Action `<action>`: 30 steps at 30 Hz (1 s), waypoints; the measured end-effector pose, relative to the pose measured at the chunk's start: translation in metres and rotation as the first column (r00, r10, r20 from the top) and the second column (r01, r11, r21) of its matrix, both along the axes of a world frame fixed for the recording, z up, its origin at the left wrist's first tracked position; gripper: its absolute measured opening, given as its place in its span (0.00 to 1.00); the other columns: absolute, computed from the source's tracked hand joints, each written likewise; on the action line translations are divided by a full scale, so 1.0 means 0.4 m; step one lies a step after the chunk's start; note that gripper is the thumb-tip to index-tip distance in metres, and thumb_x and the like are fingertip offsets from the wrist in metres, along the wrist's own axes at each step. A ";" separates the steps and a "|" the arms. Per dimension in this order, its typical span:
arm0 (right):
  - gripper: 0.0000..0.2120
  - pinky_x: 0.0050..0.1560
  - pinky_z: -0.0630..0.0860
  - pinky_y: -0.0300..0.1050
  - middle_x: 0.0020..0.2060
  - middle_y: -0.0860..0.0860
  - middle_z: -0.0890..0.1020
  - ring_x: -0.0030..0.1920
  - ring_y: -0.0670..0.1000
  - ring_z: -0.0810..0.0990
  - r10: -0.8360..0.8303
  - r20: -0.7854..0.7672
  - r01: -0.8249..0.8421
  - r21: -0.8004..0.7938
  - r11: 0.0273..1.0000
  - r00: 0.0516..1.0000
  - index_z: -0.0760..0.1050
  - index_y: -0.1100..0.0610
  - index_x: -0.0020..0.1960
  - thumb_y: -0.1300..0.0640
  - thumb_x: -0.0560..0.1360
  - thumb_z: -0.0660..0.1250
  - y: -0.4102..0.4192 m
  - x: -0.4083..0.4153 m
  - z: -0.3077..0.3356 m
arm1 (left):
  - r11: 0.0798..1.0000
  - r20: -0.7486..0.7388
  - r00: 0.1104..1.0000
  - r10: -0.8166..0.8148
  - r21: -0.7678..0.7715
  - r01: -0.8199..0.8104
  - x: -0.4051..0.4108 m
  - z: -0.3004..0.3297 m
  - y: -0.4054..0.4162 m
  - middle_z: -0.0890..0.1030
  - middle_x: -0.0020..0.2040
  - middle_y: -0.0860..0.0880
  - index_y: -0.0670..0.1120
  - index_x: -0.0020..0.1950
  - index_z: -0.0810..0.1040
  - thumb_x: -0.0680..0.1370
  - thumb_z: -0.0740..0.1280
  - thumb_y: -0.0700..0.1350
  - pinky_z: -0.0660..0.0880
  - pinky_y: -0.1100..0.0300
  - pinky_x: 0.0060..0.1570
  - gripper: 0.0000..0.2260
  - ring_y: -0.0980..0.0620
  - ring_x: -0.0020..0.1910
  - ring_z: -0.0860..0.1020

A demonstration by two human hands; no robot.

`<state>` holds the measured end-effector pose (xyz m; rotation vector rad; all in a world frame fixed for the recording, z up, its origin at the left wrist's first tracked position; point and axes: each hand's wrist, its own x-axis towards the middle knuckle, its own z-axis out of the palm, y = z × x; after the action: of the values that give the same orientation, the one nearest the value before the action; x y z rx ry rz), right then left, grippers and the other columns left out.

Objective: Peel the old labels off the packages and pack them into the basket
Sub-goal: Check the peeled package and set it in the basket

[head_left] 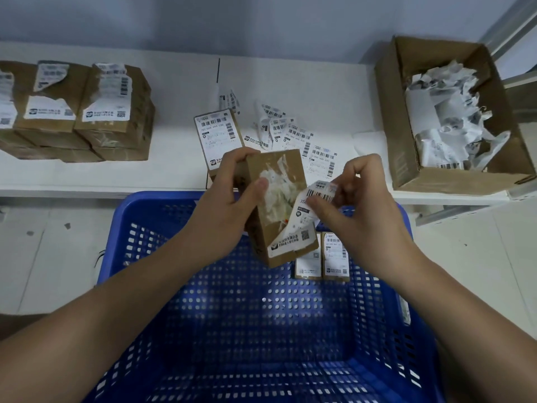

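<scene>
Head view, taking the blue basket (pixel 151 257) as the landmark. The box (pixel 276 205) being worked on is held in the air just above the basket's far rim, with its label (pixel 302 225) about half lifted: the top part is curled away to the right, while the bottom strip still sticks to the cardboard.

The main risk is tearing. The face of the box already shows white paper scraps where the glue kept a layer, so a quick or sideways pull would likely rip the label and leave more residue to pick off. The box could also twist in the grip if the pull outruns the hold, and drop into the basket with the label still on.

The left hand (pixel 229 196) wraps the box from the left, thumb pressed flat on its front face, fingers curled behind. The right hand (pixel 357 205) is to the right of the box, above the basket's far right corner, thumb and fingertips pinching the freed edge of the label, wrist bent inward.

Two other boxes (pixel 322 257) lie inside the basket at its far side.
</scene>
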<state>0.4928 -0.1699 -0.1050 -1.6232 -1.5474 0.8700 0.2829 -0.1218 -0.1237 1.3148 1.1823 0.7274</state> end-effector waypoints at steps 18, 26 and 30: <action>0.08 0.44 0.71 0.42 0.48 0.51 0.76 0.45 0.47 0.70 0.135 0.413 -0.270 0.289 0.919 0.901 0.86 0.56 0.48 0.51 0.75 0.74 -0.004 0.013 -0.049 | 0.984 0.043 0.999 0.024 -0.177 -0.016 0.009 0.002 -0.009 0.84 0.55 0.57 0.65 0.65 0.67 0.83 0.64 0.53 0.81 0.60 0.46 0.12 0.59 0.47 0.85; 0.05 0.49 0.72 0.56 0.47 0.47 0.83 0.49 0.56 0.78 0.275 0.535 -0.478 0.288 0.830 0.799 0.84 0.56 0.48 0.56 0.80 0.71 0.001 0.035 -0.027 | 0.989 0.004 0.990 0.144 -0.041 -0.143 -0.014 0.004 0.024 0.78 0.58 0.59 0.61 0.66 0.65 0.82 0.67 0.47 0.84 0.53 0.49 0.17 0.62 0.53 0.82; 0.06 0.49 0.72 0.56 0.44 0.45 0.83 0.48 0.54 0.78 0.348 0.543 -0.533 0.228 0.815 0.764 0.83 0.55 0.47 0.55 0.80 0.69 0.000 0.056 -0.011 | 0.982 -0.066 0.989 0.131 0.146 -0.120 -0.018 0.019 0.037 0.75 0.55 0.65 0.57 0.68 0.62 0.83 0.66 0.45 0.81 0.68 0.47 0.18 0.75 0.48 0.77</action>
<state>0.5153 -0.1699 -0.1095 -1.2483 -2.3633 0.3562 0.2756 -0.1069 -0.1160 1.4047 1.3027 0.8735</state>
